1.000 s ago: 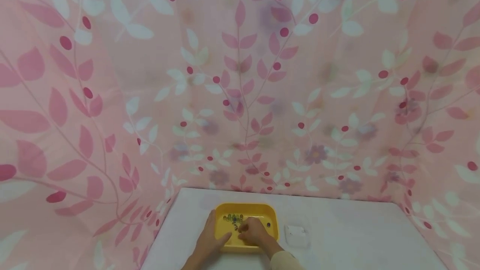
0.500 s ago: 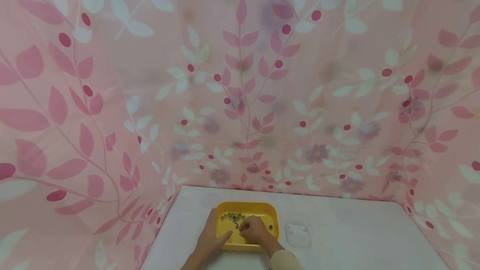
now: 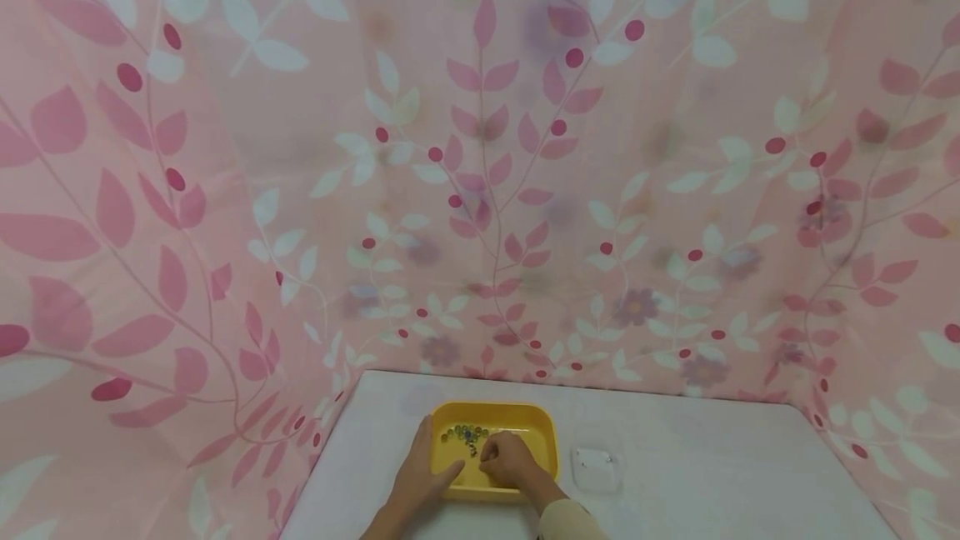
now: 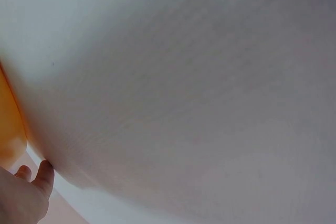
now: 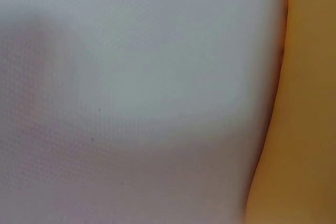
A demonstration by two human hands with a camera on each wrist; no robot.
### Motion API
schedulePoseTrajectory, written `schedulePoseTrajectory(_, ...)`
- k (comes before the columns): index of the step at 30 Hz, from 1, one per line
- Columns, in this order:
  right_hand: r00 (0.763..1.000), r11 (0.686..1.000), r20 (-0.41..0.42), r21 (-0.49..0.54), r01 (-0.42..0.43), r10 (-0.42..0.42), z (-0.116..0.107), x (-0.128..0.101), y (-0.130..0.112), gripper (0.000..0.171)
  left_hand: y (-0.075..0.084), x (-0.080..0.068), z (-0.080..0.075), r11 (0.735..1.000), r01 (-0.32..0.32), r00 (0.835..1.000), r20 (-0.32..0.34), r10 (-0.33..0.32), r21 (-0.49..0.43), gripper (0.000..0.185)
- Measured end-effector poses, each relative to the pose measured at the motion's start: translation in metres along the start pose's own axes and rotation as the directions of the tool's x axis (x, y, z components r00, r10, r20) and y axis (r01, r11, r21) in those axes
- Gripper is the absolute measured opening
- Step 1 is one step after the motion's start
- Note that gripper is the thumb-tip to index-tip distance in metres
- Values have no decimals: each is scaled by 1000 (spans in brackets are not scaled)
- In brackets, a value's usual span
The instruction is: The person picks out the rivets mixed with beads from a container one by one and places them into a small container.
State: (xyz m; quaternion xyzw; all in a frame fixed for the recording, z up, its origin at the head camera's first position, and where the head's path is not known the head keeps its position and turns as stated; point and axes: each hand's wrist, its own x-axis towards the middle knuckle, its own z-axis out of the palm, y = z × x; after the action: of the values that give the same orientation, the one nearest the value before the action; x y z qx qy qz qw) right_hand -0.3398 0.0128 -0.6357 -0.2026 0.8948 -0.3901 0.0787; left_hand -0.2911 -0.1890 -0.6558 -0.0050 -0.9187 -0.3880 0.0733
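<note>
Nearest the viewer, a pale sleeve (image 3: 564, 522) leads up to the right hand (image 3: 508, 461), which sits inside the yellow tray (image 3: 546, 430). Its fingers are curled down toward the tray floor near the small beads (image 3: 463, 433); from the head view it looks as if the fingertips pinch something there, but the piece is too small to make out, so I cannot tell whether that grip is closed on a bead or merely clenched. The left hand (image 3: 422, 476) lies beside it with straight fingers against the tray's left rim and the thumb over the near edge, a released grip that steadies rather than grasps. The left wrist view shows only a fingertip (image 4: 44, 174) against the white surface (image 3: 720, 473) and a sliver of yellow.

The beads lie in a loose cluster along the far side of the tray floor. They are likely hard, light, smooth and prone to roll, so a fingertip pinch from above, one at a time, seems the surest hold. The tray is probably stiff, light plastic that would slide if not braced at its rim.

To the right of the tray, apart from it, rests a small clear lidded box (image 3: 595, 467). Beyond the surface hangs a pink leaf-patterned curtain (image 3: 480, 148).
</note>
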Motion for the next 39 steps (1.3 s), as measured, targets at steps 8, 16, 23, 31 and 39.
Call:
schedulePoseTrajectory(8,1000,1000,10,5,-23,23,-1,0,0,11,1,0,0,1000,9,1000,7,-9,1,107)
schedulePoseTrajectory(16,999,999,6,17,-44,44,1,-1,2,14,2,0,0,999,49,998,26,-49,-14,108)
schedulePoseTrajectory(23,999,997,6,57,-47,47,0,1,4,10,5,-1,-3,1000,12,1000,9,-12,-2,105)
schedulePoseTrajectory(31,998,991,1,114,-65,66,0,4,8,8,8,-1,-5,999,40,999,15,-40,-21,105)
schedulePoseTrajectory(39,998,990,-24,124,-61,64,1,3,11,9,4,-1,-2,999,31,1000,2,-31,-15,106)
